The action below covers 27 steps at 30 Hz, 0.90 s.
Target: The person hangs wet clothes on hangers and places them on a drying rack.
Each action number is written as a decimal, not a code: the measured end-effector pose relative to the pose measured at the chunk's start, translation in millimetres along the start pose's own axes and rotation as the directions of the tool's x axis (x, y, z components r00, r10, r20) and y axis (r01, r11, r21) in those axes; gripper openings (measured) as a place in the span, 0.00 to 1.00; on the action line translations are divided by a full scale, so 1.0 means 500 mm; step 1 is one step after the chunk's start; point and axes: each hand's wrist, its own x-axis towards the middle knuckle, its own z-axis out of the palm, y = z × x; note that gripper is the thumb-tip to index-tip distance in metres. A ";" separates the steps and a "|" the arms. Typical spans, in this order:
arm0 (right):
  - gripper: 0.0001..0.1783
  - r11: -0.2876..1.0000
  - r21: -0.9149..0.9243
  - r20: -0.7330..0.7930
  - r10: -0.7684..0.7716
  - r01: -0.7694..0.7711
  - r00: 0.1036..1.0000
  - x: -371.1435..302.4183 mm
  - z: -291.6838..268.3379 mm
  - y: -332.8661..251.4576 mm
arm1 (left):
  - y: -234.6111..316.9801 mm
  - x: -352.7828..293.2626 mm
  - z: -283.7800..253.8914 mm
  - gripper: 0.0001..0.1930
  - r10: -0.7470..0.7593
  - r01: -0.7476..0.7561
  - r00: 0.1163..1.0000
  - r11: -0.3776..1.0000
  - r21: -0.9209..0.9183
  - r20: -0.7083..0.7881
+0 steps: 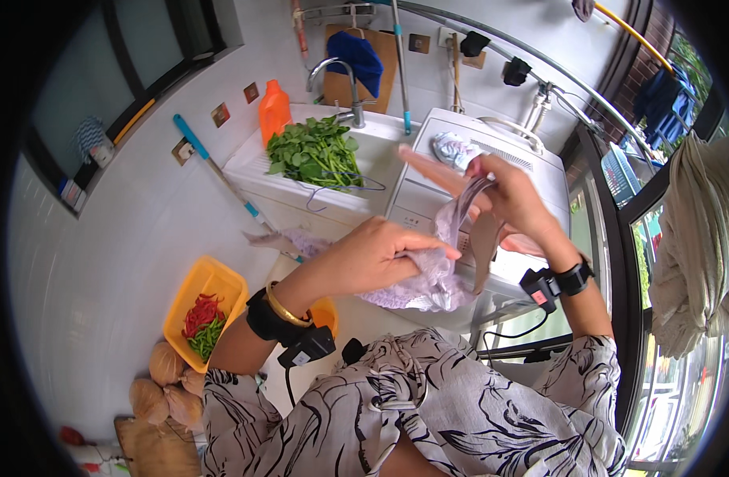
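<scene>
In front of my chest I hold a lilac lace bra (448, 296) with grey-purple straps and smooth pinkish parts. My left hand (372, 258) pinches its lace edge, and a lace end trails out behind that wrist to the left. Higher and to the right, my right hand (507, 195) is closed around the straps; some of its fingers are hidden by the cloth. Beyond my hands is a white washing machine (416, 195) with a crumpled pale blue-and-white cloth (454, 149) on its lid. A thin blue wire hanger (345, 187) lies at the sink's front edge.
Leafy greens (313, 155) fill the left of the white sink (376, 159), beside an orange bottle (274, 113). At lower left are a yellow basin (239, 285) of red and green chillies and several brown coconuts (150, 400). A beige cloth (694, 254) hangs at right.
</scene>
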 end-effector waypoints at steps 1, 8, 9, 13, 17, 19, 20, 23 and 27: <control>0.17 0.997 -0.060 0.043 -0.048 0.051 0.998 -0.001 0.032 -0.036 | 0.024 -0.010 -0.015 0.13 -0.098 0.099 0.995 0.995 0.023 -0.029; 0.17 0.927 0.019 0.321 -0.362 0.376 0.875 -0.030 0.138 -0.190 | -0.012 -0.155 -0.059 0.12 -0.317 0.355 0.882 0.933 0.050 -0.347; 0.18 0.926 0.073 0.337 -0.372 0.370 0.865 -0.027 0.138 -0.200 | -0.017 -0.185 -0.059 0.11 -0.328 0.363 0.858 0.932 0.015 -0.394; 0.20 0.925 0.238 0.321 -0.363 0.296 0.875 -0.019 0.131 -0.232 | -0.010 -0.309 -0.058 0.10 -0.466 0.484 0.739 0.870 -0.098 -0.486; 0.18 0.822 0.511 0.245 -0.418 0.250 0.875 0.002 0.137 -0.258 | 0.018 -0.388 -0.044 0.09 -0.483 0.310 0.803 0.840 -0.446 -0.351; 0.17 0.850 0.462 0.232 -0.392 0.254 0.890 0.005 0.150 -0.281 | 0.060 -0.397 -0.038 0.08 -0.499 0.280 0.813 0.787 -0.551 -0.300; 0.17 0.877 0.408 0.209 -0.362 0.256 0.908 0.006 0.158 -0.292 | 0.073 -0.403 -0.034 0.08 -0.502 0.251 0.830 0.725 -0.642 -0.243; 0.18 0.932 0.248 0.201 -0.318 0.266 0.927 0.005 0.186 -0.321 | 0.091 -0.425 -0.034 0.09 -0.393 0.199 0.903 0.740 -0.643 -0.172; 0.17 0.958 -0.008 0.210 -0.280 0.288 0.937 0.003 0.217 -0.360 | 0.121 -0.432 -0.028 0.14 -0.344 0.223 0.914 0.869 -0.441 -0.215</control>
